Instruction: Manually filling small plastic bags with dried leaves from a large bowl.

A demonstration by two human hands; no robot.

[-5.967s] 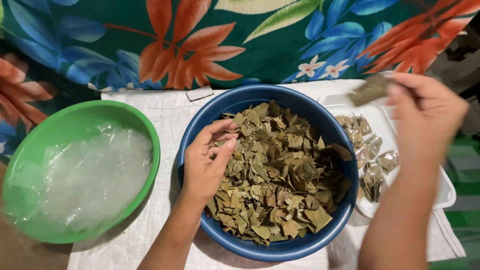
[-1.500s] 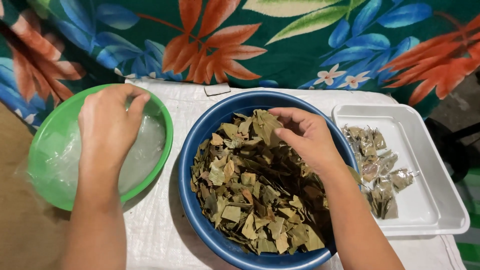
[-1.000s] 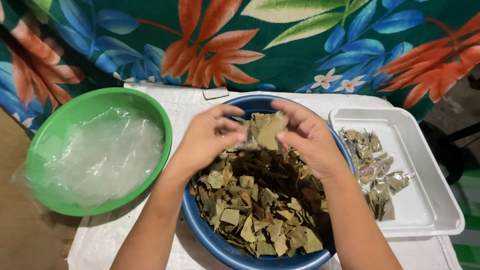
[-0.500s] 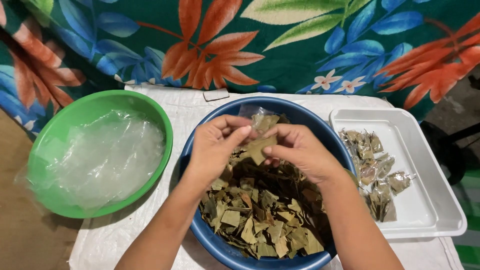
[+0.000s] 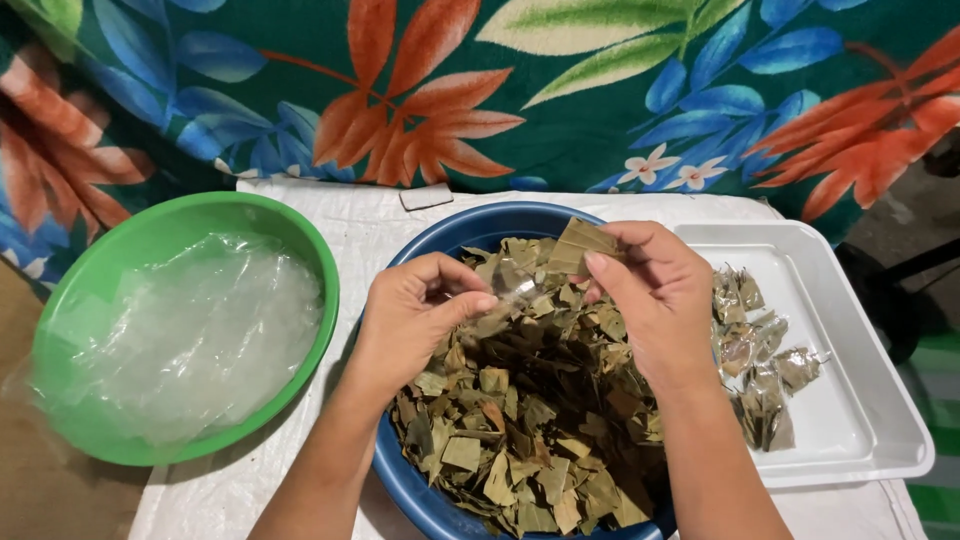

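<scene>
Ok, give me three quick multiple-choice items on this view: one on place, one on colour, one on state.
1. Where is the white tray?
A. right of the blue bowl
B. left of the green bowl
C. inside the blue bowl

2. What colour is the bowl holding the clear plastic bags?
A. red
B. green
C. white

3. What is the right hand doing?
A. resting flat on the tray
B. hanging empty in the air
C. pinching a folded dry leaf in its fingers

Answers: 1 A, the tray sits past the blue bowl's right rim. 2 B, the bags lie in the green bowl. 3 C, the leaf shows between thumb and fingertips, facing the left hand.
</scene>
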